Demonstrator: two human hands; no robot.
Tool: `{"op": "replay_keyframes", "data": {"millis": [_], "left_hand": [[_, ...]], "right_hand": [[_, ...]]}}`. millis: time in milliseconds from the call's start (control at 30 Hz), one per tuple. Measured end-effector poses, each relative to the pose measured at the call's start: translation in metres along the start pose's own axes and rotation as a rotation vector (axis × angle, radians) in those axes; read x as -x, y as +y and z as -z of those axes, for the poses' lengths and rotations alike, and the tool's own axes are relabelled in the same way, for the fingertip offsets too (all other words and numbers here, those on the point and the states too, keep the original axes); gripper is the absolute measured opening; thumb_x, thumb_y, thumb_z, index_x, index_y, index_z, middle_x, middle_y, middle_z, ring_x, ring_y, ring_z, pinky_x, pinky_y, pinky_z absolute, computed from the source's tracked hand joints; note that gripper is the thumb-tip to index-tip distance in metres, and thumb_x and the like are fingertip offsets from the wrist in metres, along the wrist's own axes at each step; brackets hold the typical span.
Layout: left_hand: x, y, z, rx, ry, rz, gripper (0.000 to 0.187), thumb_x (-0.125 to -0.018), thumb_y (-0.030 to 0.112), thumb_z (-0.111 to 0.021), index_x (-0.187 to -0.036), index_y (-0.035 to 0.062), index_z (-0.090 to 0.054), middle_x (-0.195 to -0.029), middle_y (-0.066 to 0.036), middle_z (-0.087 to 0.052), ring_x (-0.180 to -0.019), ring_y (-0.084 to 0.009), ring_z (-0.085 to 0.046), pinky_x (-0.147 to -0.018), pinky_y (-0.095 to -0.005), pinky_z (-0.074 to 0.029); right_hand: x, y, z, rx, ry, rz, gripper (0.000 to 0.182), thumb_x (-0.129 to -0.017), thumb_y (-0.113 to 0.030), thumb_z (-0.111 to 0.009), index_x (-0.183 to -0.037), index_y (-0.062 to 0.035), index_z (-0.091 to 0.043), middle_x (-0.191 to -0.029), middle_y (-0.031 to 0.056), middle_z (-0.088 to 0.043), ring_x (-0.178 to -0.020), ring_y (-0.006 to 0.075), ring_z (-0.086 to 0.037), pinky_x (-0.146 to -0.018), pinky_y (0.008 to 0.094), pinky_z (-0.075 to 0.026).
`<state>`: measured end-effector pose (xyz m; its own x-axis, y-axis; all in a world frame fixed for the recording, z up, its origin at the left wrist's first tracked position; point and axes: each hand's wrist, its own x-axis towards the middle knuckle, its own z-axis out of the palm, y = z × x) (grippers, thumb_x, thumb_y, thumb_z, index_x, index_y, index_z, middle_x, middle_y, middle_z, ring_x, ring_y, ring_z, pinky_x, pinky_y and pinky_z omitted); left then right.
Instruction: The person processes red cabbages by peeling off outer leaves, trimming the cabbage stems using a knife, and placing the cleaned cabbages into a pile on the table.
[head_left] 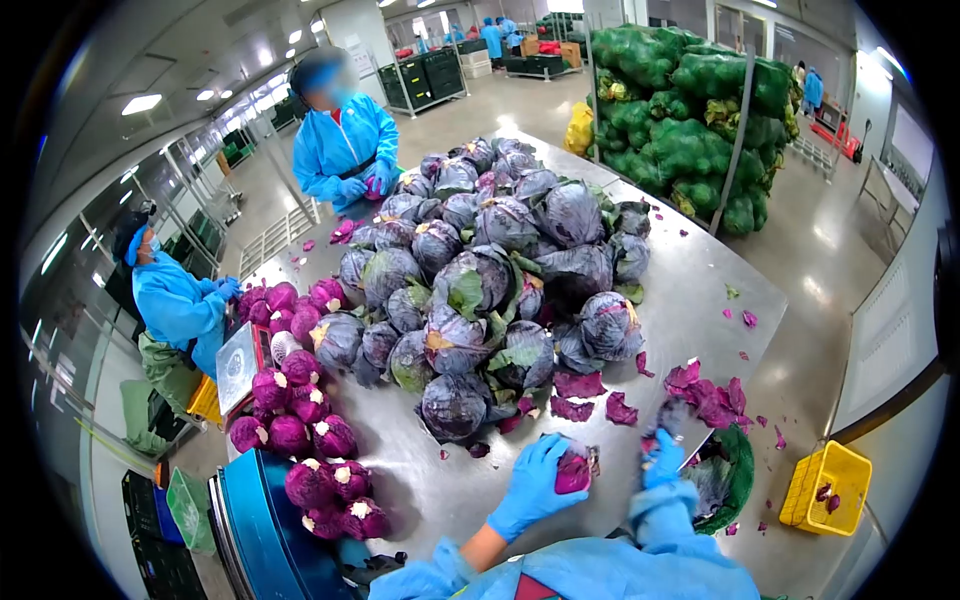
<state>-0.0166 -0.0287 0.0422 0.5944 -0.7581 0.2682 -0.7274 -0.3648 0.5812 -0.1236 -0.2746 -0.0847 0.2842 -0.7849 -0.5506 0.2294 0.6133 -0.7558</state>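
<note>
My left hand (535,485), in a blue glove, is wrapped round a small red cabbage (573,471) near the table's front edge. Bright purple shows on the cabbage's side. To its right, my gloved right hand (662,462) has its fingers drawn together beside a dark, blurred piece (674,415); what they grip is too smeared to make out. Beyond both hands rises a big heap of red cabbages (455,340) with dull outer leaves. Loose purple leaves (712,397) lie on the steel table (700,300) just past my right hand.
Peeled cabbages (300,410) are piled at the left beside a scale (238,365). A green-rimmed bin (742,478) holds leaves below my right arm; a yellow crate (828,490) stands farther right. Two co-workers (345,145) stand along the far left side. Green net sacks (680,120) are stacked behind.
</note>
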Motion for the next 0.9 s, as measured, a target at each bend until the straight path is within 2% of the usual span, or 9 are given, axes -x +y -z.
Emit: {"op": "replay_keyframes", "data": {"millis": [67,200,233,400,500,600,667,867,900], "left_hand": [[0.017,-0.013,0.0,0.055,0.089,0.015,0.089,-0.061,0.047,-0.083,-0.129,0.0038,-0.044,-0.131,-0.02,-0.048,-0.117,-0.0387,-0.049,-0.1,-0.047,-0.04],[0.015,-0.012,0.008,-0.006,0.087,0.096,0.089,-0.063,0.049,-0.08,-0.13,0.0031,-0.044,-0.127,-0.022,-0.048,-0.114,-0.0402,-0.049,-0.098,-0.0485,-0.041],[0.009,-0.012,0.006,-0.026,0.084,0.114,0.089,-0.063,0.05,-0.08,-0.13,0.0027,-0.045,-0.127,-0.023,-0.047,-0.114,-0.0406,-0.049,-0.097,-0.0488,-0.041],[-0.004,0.001,0.004,-0.169,0.056,0.192,0.088,-0.059,0.051,-0.082,-0.125,0.0033,-0.049,-0.124,-0.026,-0.047,-0.11,-0.0438,-0.05,-0.094,-0.0493,-0.044],[-0.009,0.006,-0.002,-0.12,-0.077,0.295,0.089,-0.061,0.052,-0.081,-0.129,0.0076,-0.045,-0.129,-0.024,-0.044,-0.116,-0.0412,-0.046,-0.094,-0.0542,-0.04],[-0.017,0.015,-0.007,-0.238,-0.087,0.346,0.091,-0.061,0.053,-0.079,-0.131,0.0064,-0.044,-0.13,-0.025,-0.044,-0.118,-0.0415,-0.046,-0.094,-0.0547,-0.039],[-0.014,0.009,-0.013,-0.282,-0.057,0.281,0.086,-0.071,0.05,-0.072,-0.135,0.002,-0.043,-0.134,-0.029,-0.042,-0.119,-0.0442,-0.045,-0.095,-0.0555,-0.039],[-0.007,-0.01,-0.025,-0.306,0.045,0.219,0.065,-0.086,0.037,-0.055,-0.137,-0.0015,-0.042,-0.134,-0.032,-0.044,-0.117,-0.0452,-0.048,-0.095,-0.0559,-0.039],[-0.007,-0.011,-0.027,-0.315,0.056,0.214,0.064,-0.087,0.036,-0.054,-0.137,-0.0013,-0.042,-0.133,-0.031,-0.045,-0.117,-0.0448,-0.048,-0.095,-0.0557,-0.039]], "right_hand": [[-0.042,-0.001,0.046,0.119,-0.023,0.421,0.024,-0.08,-0.014,-0.074,-0.076,-0.0147,-0.051,-0.058,-0.0016,-0.047,-0.042,0.0099,-0.043,-0.039,0.0259,-0.035],[-0.053,-0.053,0.136,1.181,0.243,0.578,0.055,-0.067,-0.029,-0.085,-0.105,-0.0019,-0.055,-0.093,0.0149,-0.061,-0.081,0.0273,-0.061,-0.071,0.0412,-0.051],[-0.056,-0.061,0.156,1.331,0.236,0.409,0.069,-0.065,-0.036,-0.084,-0.117,-0.002,-0.054,-0.109,0.0207,-0.058,-0.102,0.0356,-0.057,-0.086,0.0468,-0.048],[-0.021,-0.071,0.156,1.44,0.416,0.606,0.042,-0.088,-0.037,-0.062,-0.116,-0.006,-0.055,-0.101,0.0194,-0.059,-0.093,0.0385,-0.061,-0.082,0.0469,-0.05],[0.057,-0.091,0.075,1.088,-0.09,0.445,0.035,-0.096,-0.035,-0.05,-0.118,-0.0074,-0.054,-0.09,0.0169,-0.063,-0.084,0.0368,-0.063,-0.076,0.0451,-0.051],[0.069,-0.037,0.058,1.233,-0.504,0.371,0.037,-0.098,-0.037,-0.047,-0.121,-0.0091,-0.051,-0.094,0.0154,-0.066,-0.081,0.0333,-0.066,-0.073,0.0438,-0.052],[0.112,-0.023,0.027,1.461,-0.552,0.441,0.036,-0.097,-0.036,-0.048,-0.122,-0.0093,-0.052,-0.094,0.0165,-0.066,-0.084,0.0316,-0.066,-0.074,0.0428,-0.052],[0.149,-0.013,-0.006,1.146,-0.777,0.218,0.034,-0.096,-0.034,-0.052,-0.119,-0.0102,-0.055,-0.095,0.0189,-0.066,-0.089,0.0376,-0.065,-0.075,0.0454,-0.051],[0.148,-0.012,-0.006,1.111,-0.811,0.353,0.032,-0.095,-0.033,-0.052,-0.118,-0.0109,-0.056,-0.096,0.0188,-0.066,-0.09,0.0404,-0.064,-0.074,0.0461,-0.051]]}}
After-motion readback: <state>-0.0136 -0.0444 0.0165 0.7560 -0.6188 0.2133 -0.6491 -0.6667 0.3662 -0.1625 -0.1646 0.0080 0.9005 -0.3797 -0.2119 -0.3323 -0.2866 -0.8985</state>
